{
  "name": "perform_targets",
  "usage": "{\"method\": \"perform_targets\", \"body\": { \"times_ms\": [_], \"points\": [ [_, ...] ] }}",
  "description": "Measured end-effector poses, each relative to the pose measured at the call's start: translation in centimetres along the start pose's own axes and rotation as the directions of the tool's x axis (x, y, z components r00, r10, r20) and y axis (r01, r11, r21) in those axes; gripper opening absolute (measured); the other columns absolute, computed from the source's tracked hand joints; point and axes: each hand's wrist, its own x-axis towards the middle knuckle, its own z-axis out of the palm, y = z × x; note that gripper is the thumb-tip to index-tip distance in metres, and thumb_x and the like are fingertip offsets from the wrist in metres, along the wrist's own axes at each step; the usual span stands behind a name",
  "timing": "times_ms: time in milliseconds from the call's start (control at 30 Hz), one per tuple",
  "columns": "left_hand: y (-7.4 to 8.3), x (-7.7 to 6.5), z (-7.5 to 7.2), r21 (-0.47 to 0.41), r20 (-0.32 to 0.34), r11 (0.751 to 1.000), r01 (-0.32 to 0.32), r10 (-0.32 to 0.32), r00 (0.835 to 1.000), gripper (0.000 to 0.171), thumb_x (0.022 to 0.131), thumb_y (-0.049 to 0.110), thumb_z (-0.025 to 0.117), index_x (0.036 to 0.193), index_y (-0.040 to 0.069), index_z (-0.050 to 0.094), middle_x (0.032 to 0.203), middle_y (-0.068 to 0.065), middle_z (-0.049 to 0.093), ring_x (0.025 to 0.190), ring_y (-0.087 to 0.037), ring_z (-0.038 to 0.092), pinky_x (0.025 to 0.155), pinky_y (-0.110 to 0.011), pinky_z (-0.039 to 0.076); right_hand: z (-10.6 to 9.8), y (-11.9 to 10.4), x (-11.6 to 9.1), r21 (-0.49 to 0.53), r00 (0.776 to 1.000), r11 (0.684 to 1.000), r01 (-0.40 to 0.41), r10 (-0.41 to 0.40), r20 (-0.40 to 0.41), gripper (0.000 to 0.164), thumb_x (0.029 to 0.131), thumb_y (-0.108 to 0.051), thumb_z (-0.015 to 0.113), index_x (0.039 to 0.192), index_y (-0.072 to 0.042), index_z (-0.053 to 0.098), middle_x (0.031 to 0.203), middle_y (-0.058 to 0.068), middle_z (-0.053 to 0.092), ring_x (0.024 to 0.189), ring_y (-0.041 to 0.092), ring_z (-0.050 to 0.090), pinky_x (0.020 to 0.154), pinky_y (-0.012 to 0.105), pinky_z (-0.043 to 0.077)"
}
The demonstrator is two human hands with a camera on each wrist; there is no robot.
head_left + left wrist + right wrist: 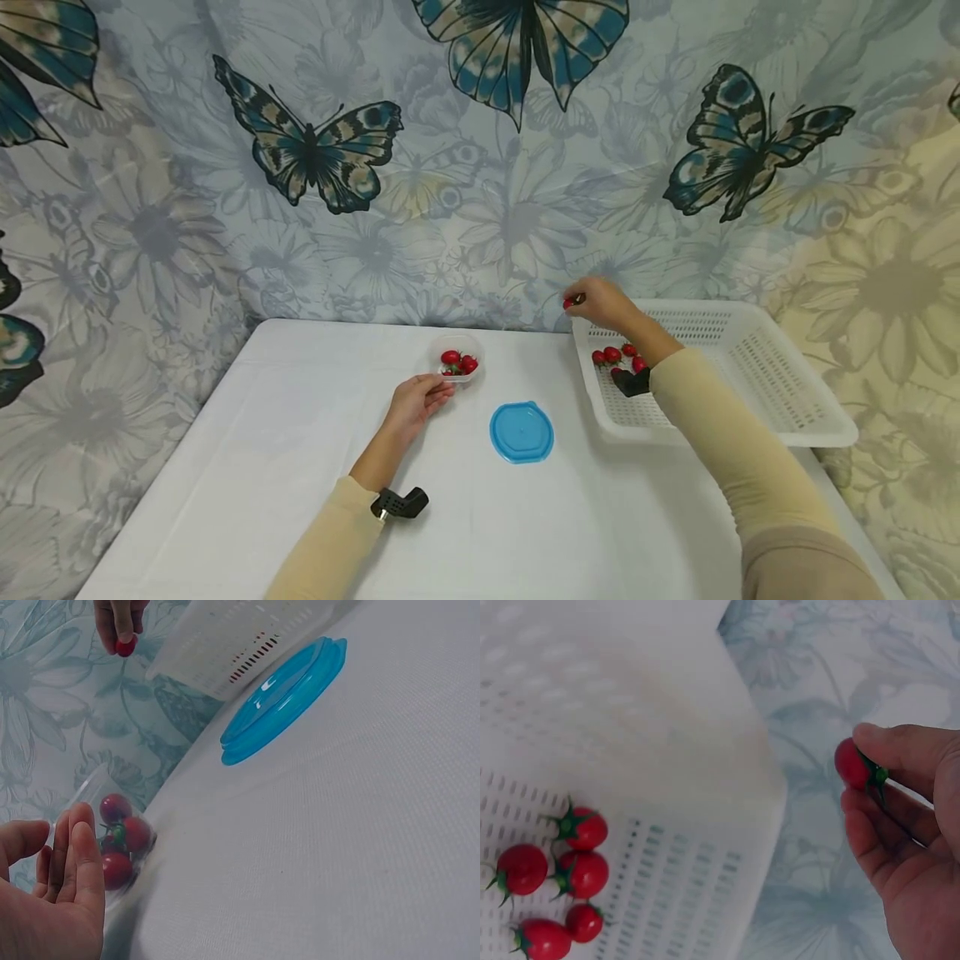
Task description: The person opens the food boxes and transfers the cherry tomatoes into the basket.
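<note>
My left hand (414, 408) holds the near edge of a small clear plastic container (456, 342), its thumb at the rim and its fingers along the side. Several red cherry tomatoes (116, 871) with green stems lie inside. Beyond the left wall of a white perforated basket (720, 315), my right hand (922, 817) is raised and pinches one cherry tomato (849, 763) between thumb and fingers. More cherry tomatoes (583, 874) sit in the basket's left part, below the right forearm. A blue lid (522, 432) rests flat on the table between container and basket.
A white cloth covers the table (300, 467). Close behind its back edge hangs a butterfly-patterned backdrop (487, 225). The basket takes up the table's right side and overhangs its right edge.
</note>
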Motion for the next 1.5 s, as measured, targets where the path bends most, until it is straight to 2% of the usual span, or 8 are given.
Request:
{"method": "perform_targets", "body": {
  "times_ms": [267,467,633,800,1233,1500],
  "points": [
    [0.0,0.1,-0.2,0.005,-0.001,1.0,0.006,-0.006,1.0,0.019,0.098,0.008,0.055,0.114,-0.003,0.054,0.079,0.001,0.07,0.073,-0.007,0.069,0.069,-0.017,0.057,-0.4,3.2,-0.9,-0.001,0.998,1.0,-0.018,0.018,-0.055,0.033,0.09,-0.007,0.064,0.118,0.011,0.064,0.11,0.026,0.067,0.098,0.036,0.062,0.084,0.048,0.052],
    [0.1,0.2,-0.2,0.015,0.002,1.0,-0.006,0.006,1.0,0.021,0.098,0.009,0.055,0.115,-0.003,0.054,0.082,0.0,0.07,0.074,-0.007,0.07,0.07,-0.017,0.057,-0.5,5.2,-1.6,0.021,0.993,0.995,-0.097,0.098,-0.061,0.034,0.091,-0.009,0.063,0.12,0.01,0.062,0.111,0.027,0.065,0.098,0.037,0.061,0.08,0.047,0.052],
    [0.4,0.2,-0.1,0.018,0.006,1.0,-0.013,0.013,1.0,0.023,0.098,0.009,0.056,0.116,-0.005,0.053,0.082,0.0,0.07,0.073,-0.007,0.069,0.07,-0.017,0.057,-0.6,6.5,-2.2,0.029,0.988,0.99,-0.14,0.142,-0.061,0.035,0.093,-0.011,0.061,0.121,0.009,0.061,0.114,0.028,0.064,0.102,0.038,0.06,0.083,0.048,0.051],
    [0.6,0.1,0.0,0.016,0.016,1.0,-0.017,0.017,1.0,0.023,0.098,0.009,0.055,0.117,-0.005,0.054,0.082,0.0,0.07,0.074,-0.007,0.069,0.07,-0.017,0.057,-0.7,7.9,-2.7,0.007,0.986,0.99,-0.141,0.142,-0.087,0.035,0.092,-0.012,0.061,0.119,0.01,0.062,0.111,0.029,0.065,0.099,0.04,0.061,0.082,0.05,0.051],
    [0.0,0.0,-0.4,0.019,0.006,1.0,0.014,-0.014,1.0,0.02,0.098,0.01,0.055,0.114,-0.003,0.054,0.08,0.001,0.069,0.074,-0.007,0.069,0.07,-0.017,0.057,0.5,10.7,-4.4,0.02,0.971,0.973,-0.23,0.23,-0.064,0.032,0.09,-0.011,0.064,0.114,0.011,0.063,0.107,0.029,0.066,0.096,0.041,0.062,0.079,0.049,0.052],
    [-0.2,0.1,-0.4,0.009,0.005,1.0,0.002,-0.002,1.0,0.017,0.097,0.009,0.055,0.11,-0.002,0.055,0.081,0.0,0.07,0.074,-0.009,0.07,0.07,-0.018,0.057,1.1,11.9,-4.8,-0.012,0.96,0.961,-0.278,0.277,-0.026,0.027,0.088,-0.008,0.063,0.106,0.012,0.064,0.101,0.028,0.067,0.091,0.04,0.062,0.077,0.048,0.053]
  ]
}}
